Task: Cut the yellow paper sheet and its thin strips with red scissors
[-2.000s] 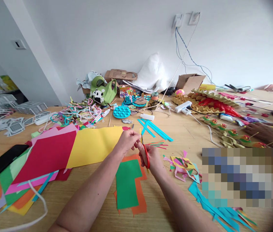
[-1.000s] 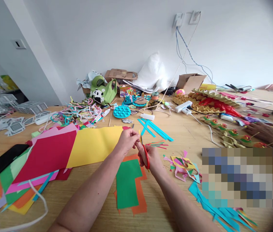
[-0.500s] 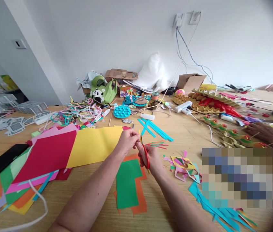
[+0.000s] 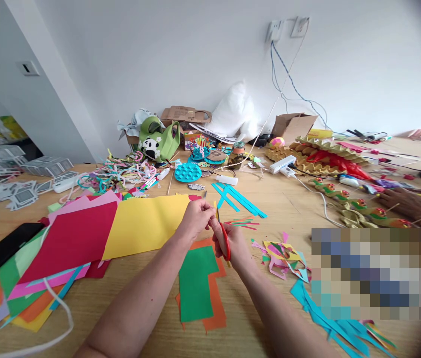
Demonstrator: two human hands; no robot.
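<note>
L hand [image 4: 196,216] pinched, beside R hand [image 4: 237,244] w/ scissors [image 4: 226,243]

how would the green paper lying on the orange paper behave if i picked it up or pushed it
The green paper shows hardly any thickness at its edges, so it would probably be light and bend easily. Lying flat over the orange paper, it may well slide if pushed.
</note>
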